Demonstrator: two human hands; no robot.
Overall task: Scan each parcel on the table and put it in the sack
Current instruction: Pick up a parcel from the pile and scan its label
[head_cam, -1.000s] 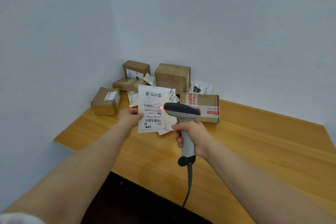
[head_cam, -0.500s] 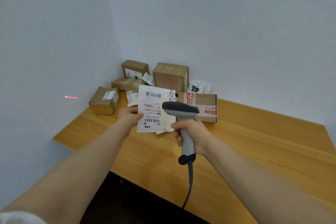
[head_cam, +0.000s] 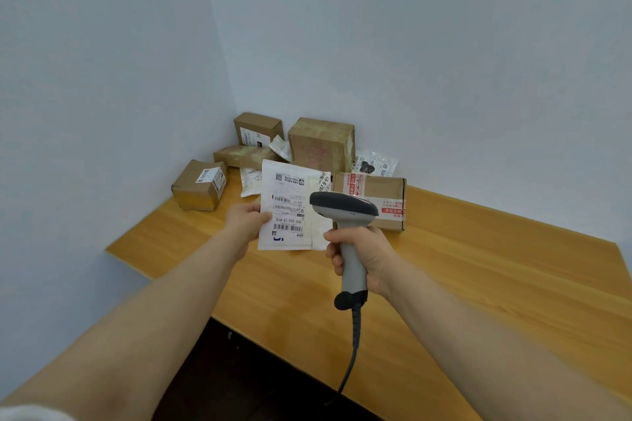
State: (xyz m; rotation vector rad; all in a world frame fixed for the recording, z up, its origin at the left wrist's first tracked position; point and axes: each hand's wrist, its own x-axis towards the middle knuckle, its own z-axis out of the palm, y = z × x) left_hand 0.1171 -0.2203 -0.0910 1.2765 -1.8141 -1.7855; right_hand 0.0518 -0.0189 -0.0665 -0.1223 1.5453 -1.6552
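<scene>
Wooden bench (head_cam: 478, 267), corner pile (head_cam: 321, 143) behind: my L hand (head_cam: 244, 222) pinches white mailer (head_cam: 290, 212) label-out so R hand (head_cam: 362, 256), wrapped round scanner (head_cam: 343, 208), can read it.

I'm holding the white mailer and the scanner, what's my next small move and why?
Probably aim the scanner at the lower barcode and trigger: your left hand holds the white mailer label facing you, your right hand grips the scanner beside it; no red beam shows on the label.
</scene>
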